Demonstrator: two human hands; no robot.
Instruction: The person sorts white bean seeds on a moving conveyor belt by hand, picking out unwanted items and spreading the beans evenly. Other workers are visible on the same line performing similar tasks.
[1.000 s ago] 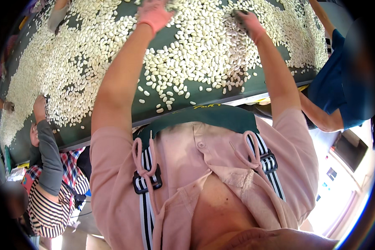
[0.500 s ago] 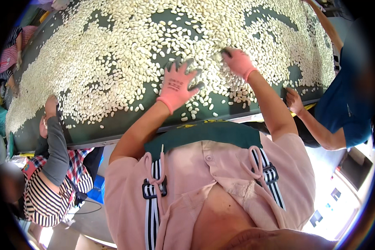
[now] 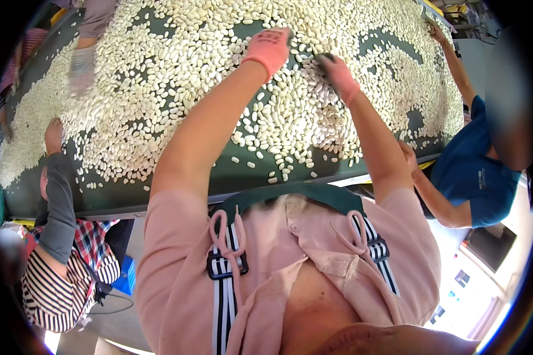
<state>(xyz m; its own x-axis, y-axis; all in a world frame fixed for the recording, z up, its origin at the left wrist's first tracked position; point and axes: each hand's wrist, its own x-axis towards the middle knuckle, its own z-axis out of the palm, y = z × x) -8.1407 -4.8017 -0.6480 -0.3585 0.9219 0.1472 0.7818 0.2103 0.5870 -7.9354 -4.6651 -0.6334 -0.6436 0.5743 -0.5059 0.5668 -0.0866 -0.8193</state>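
White beans [image 3: 278, 115] lie in a loose layer over a dark green table [image 3: 219, 177]. My left hand [image 3: 269, 50], in a pink glove with dark grey fingertips, reaches far in and touches the beans. Its fingers point down and are mostly hidden behind the back of the hand. To its right my right hand [image 3: 339, 77], gloved the same way, is low over the beans. Its dark fingertips are turned down and smeared by motion, so whether it holds any beans cannot be seen.
At the left, a person in grey sleeves [image 3: 62, 201] reaches to the beans. Another in a blue shirt [image 3: 474, 171] works at the right. A further arm [image 3: 83, 65] extends over the table from the far left. The table's near edge [image 3: 130, 213] runs before me.
My left hand has moved up and right, farther over the table, from lying spread on the beans to fingers pointing down. My right hand stays nearly in place. An arm has come in at the far left.
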